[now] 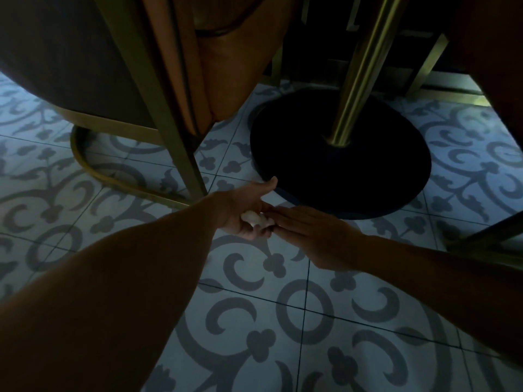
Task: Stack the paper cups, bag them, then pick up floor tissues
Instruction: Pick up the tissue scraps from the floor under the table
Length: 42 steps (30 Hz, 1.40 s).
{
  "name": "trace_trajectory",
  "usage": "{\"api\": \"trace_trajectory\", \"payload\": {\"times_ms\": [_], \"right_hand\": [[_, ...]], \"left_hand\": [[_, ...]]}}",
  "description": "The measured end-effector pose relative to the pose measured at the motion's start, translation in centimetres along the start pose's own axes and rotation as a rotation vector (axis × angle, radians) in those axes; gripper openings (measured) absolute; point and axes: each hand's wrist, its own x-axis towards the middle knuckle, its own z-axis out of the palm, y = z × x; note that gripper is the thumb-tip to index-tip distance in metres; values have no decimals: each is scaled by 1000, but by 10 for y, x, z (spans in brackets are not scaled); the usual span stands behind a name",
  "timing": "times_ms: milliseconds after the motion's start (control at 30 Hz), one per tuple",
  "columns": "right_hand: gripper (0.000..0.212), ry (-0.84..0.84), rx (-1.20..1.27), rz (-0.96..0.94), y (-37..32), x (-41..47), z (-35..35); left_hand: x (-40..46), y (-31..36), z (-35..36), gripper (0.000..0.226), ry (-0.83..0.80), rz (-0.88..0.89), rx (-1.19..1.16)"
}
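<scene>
Underfoot, a floor (283,321) of pale tiles with grey scroll patterns is seen, bare of any readable writing. Upon it stand a black round table base (353,171) with a brass pole (359,66), and a brass-framed chair (147,89) to the left. Just before the base, the left hand (246,210) is cupped palm-up, a crumpled white tissue (256,219) held in it. The right hand (314,236) is laid flat, fingers extended, fingertips touching the tissue.

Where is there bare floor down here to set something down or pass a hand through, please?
The widest bare tile lies below the left hand and right hand, nearest the camera. It is crowded above: the black table base, the gold chair leg and its curved rail leave only a narrow strip.
</scene>
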Motion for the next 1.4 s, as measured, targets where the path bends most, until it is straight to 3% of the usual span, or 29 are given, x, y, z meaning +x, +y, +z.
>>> {"api": "trace_trajectory", "payload": {"times_ms": [200, 700, 867, 967, 1133, 1300, 1400], "right_hand": [[60, 57, 113, -89, -9, 25, 7], [70, -144, 242, -269, -85, 126, 55], [80, -78, 292, -266, -122, 170, 68], [68, -233, 248, -243, -137, 182, 79], [43, -250, 121, -185, -161, 181, 95], [23, -266, 199, -166, -187, 123, 82], [22, -422, 387, 18, -212, 76, 59]], "left_hand": [[-15, -11, -32, 63, 92, 90, -40], [-106, -97, -142, 57, 519, 254, -416], [-123, -139, -171, 53, 635, 269, -525], [-128, -156, -184, 47, 681, 275, -572], [-120, -176, -182, 46, 709, 284, -712], [-106, -202, -134, 61, 653, 160, -825], [-115, -222, -88, 57, 619, 61, -908]]}}
